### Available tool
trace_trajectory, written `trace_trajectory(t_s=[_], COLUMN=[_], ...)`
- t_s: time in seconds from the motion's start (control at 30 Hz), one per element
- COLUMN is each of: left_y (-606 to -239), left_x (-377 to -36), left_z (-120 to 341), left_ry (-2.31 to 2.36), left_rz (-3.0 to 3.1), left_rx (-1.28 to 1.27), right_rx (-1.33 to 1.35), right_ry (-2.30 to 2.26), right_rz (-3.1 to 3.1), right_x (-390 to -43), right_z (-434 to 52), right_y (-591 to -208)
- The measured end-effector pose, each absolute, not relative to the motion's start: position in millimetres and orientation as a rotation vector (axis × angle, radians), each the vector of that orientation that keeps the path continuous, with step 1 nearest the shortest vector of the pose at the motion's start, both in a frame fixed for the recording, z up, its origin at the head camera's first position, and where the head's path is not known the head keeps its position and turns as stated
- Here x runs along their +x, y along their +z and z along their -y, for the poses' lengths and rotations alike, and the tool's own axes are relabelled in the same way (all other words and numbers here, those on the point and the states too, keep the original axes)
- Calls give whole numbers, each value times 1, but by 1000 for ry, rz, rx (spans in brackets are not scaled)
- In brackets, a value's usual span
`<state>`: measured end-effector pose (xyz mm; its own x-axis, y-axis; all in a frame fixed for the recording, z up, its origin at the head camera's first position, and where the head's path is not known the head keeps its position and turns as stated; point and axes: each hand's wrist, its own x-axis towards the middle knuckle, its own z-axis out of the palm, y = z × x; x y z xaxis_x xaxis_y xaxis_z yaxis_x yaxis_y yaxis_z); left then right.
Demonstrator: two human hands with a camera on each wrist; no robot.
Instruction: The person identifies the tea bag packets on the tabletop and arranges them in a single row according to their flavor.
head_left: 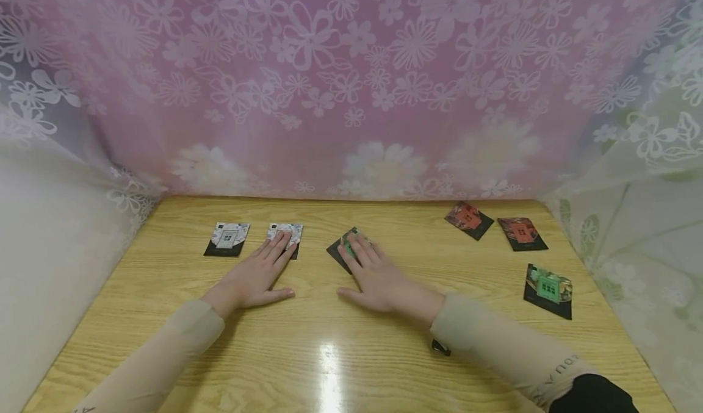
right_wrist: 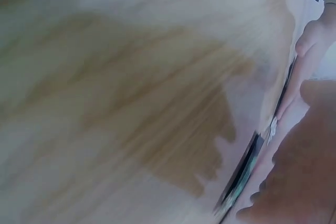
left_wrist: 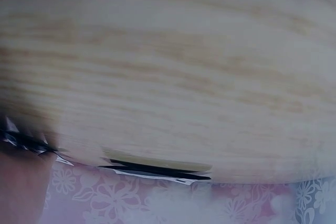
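As I see it, left hand (head_left: 254,277): flat, fingers straight on grey card (head_left: 286,236), centre frame.
Right hand (head_left: 374,274): flat, grip holding nothing, on green card (head_left: 342,246).

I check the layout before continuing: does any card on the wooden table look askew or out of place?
Mostly tidy. Only the green-pictured black card under the right hand lies rotated like a diamond, unlike the squarer grey-pictured card beneath the left hand.

Only a few dark letters show, on the cuff of the right sleeve (head_left: 555,373) in the head view; they look like "V O U" but are too small to read surely. The cards on the counter (head_left: 351,352) carry no legible print
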<state>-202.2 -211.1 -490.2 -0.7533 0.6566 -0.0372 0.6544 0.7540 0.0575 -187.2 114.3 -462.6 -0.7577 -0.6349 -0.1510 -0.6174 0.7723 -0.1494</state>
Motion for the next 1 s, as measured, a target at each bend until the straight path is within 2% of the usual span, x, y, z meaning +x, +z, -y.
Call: trace_trajectory(t_s=[0.33, 1.0], left_y=[-489, -492], left_x=[-201, -202], left_z=[210, 210], left_ry=[84, 60], left_rz=[-2901, -2912], left_rx=[1066, 1090], right_rx=[-863, -1315], right_ry=[-80, -34], right_rz=[-2741, -2616], right_x=[-189, -232], right_z=[-98, -119], right_y=[-466, -476])
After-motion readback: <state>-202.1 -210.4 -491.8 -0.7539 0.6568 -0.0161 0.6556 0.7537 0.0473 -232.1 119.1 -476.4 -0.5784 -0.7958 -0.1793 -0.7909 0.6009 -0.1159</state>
